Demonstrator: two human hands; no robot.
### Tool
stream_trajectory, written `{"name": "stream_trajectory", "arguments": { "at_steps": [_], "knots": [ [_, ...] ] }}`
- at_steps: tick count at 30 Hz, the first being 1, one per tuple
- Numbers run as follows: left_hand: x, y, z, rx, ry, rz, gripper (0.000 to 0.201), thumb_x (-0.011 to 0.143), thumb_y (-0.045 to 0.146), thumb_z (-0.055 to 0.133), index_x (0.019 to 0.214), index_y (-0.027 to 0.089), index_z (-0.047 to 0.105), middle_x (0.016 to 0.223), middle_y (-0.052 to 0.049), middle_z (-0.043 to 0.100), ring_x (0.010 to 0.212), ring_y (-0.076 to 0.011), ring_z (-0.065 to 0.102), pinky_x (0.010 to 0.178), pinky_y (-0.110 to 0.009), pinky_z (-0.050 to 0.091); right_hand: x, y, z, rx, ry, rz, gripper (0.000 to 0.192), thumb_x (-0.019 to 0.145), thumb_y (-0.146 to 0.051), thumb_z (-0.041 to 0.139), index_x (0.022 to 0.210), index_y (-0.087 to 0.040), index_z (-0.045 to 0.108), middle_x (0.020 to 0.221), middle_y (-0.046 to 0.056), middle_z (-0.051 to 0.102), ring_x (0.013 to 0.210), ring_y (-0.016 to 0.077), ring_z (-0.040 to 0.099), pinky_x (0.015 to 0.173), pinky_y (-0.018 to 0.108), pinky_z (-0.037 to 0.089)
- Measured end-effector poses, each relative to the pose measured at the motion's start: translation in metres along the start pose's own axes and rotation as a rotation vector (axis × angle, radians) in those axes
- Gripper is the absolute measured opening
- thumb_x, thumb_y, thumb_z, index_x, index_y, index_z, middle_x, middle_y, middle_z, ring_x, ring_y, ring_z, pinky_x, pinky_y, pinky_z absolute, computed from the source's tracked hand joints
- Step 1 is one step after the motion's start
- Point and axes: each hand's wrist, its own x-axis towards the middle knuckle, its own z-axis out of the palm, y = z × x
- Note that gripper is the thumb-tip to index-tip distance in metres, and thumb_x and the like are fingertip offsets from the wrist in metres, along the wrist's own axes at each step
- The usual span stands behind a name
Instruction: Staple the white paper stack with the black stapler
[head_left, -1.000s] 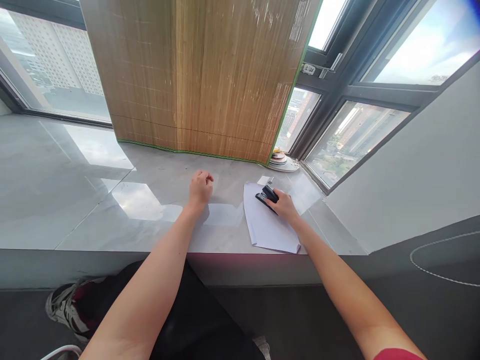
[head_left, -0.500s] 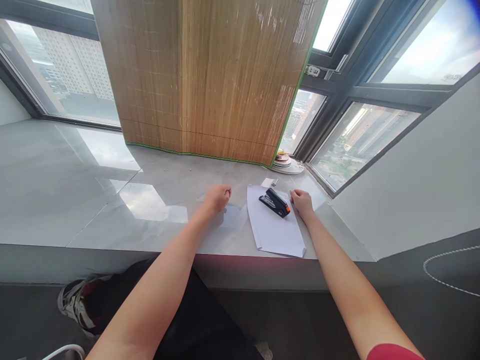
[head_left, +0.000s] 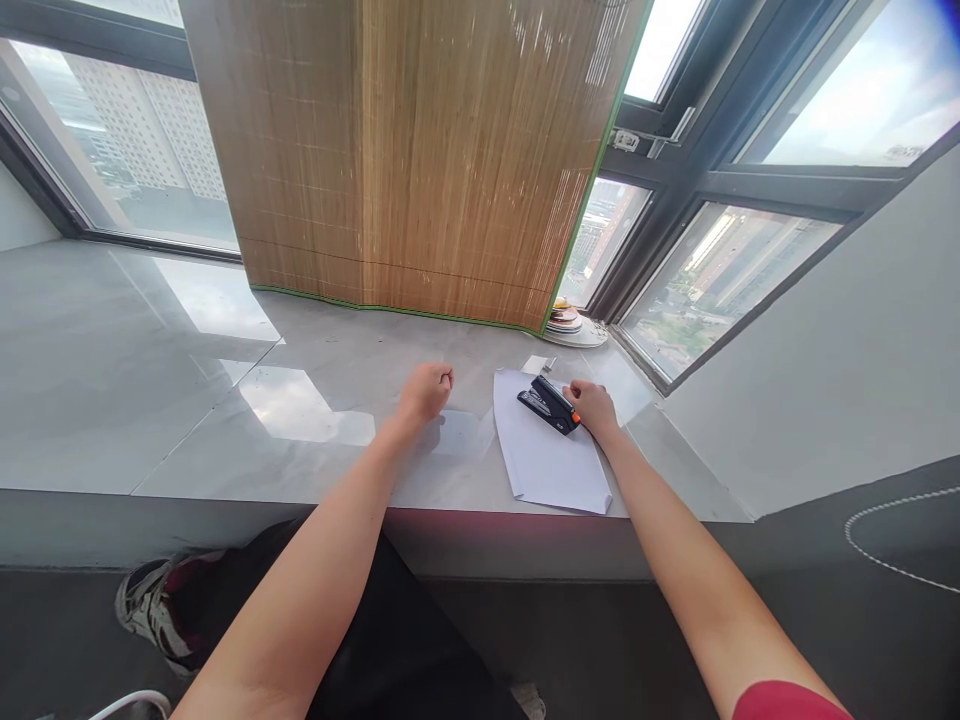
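A brown bamboo-slat blind with green edging [head_left: 420, 160] hangs at the top centre, in front of dark-framed glass windows [head_left: 787, 185] that look out on buildings and sky. Below it runs a pale grey, glossy stone window ledge [head_left: 337, 335], marked with bright window reflections. A person sits or kneels against the ledge, one leg in black trousers [head_left: 397, 640] showing beneath the bare arms; a red sleeve edges the right one.

On the ledge, right of centre, lies a white paper sheet or thin stack [head_left: 551, 470], its near edge close to the ledge's front and its near corners slightly bent. It is probably set there because the ledge is flat and firm.

The bare left hand [head_left: 426, 390] rests left of the paper, well apart from it, its grip curled together and nothing showing in it. The bare right hand [head_left: 592, 405] is at the paper's right edge; its grip is also curled together, seemingly around nothing, perhaps resting within easy reach.

Just beside those right fingers, on the paper's upper part, is a compact black plastic stapler with an orange rear end [head_left: 551, 405]. Its slanted body carries pale markings, and its front points to the upper left, two arms parted. Whether fingers touch it, I cannot tell. Its weight likely helps keep the paper flat.
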Motion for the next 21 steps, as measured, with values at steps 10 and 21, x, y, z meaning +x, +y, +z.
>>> {"name": "stream_trajectory", "arguments": {
  "at_steps": [10, 21],
  "knots": [
    [-0.034, 0.054, 0.014, 0.153, 0.020, 0.366, 0.028, 0.087, 0.004, 0.043, 0.070, 0.020, 0.058, 0.069, -0.004, 0.063, 0.066, -0.0184, 0.052, 0.061, -0.032, 0.026, 0.029, -0.008, 0.017, 0.002, -0.001, -0.326, 0.047, 0.100, -0.035, 0.044, 0.136, -0.019, 0.069, 0.144, 0.019, 0.067, 0.136, 0.0338, 0.062, 0.115, 0.051, 0.050],
    [-0.163, 0.146, 0.157, -0.025, -1.050, 1.253, 0.028, 0.080, 0.020, 0.066, 0.054, 0.031, 0.065, 0.073, -0.001, 0.075, 0.062, -0.0182, 0.069, 0.043, -0.031, 0.039, 0.039, -0.097, 0.055, -0.149, -0.316, -0.408, 0.057, 0.110, -0.029, 0.029, 0.164, -0.023, 0.045, 0.178, 0.013, 0.031, 0.167, 0.0264, 0.027, 0.134, 0.056, 0.025]
  ]
}}
